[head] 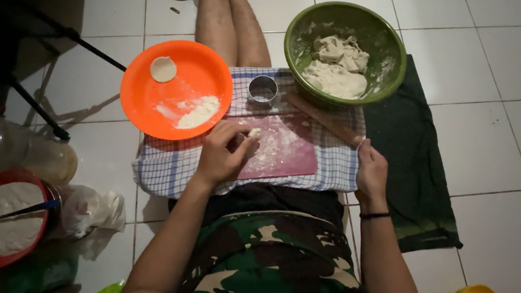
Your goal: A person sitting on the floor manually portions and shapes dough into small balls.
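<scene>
Pinching one small dough piece (253,132) in the left hand (222,152) at the 9 o'clock edge of the one pink board (288,150); gripping the end of one wooden rolling pin (325,121) in the right hand (371,172) at 3 o'clock. Sitting at 12 o'clock: one metal ring cutter (263,91), one green bowl (380,34) holding dough, and at 10 o'clock one orange plate (145,105) carrying one cut dough disc (163,69).

Left hand (225,153) at about 10 o'clock of frame centre, knuckles up, fingers curled inward with fingertips (250,134) pinched together, grip closed around something small. Left forearm running down toward 7 o'clock, bare. Right hand (371,172) at about 3 o'clock, palm down, fingers pointing to 12 o'clock, loosely curled. Right forearm angled toward 5 o'clock, dark band at wrist.
</scene>
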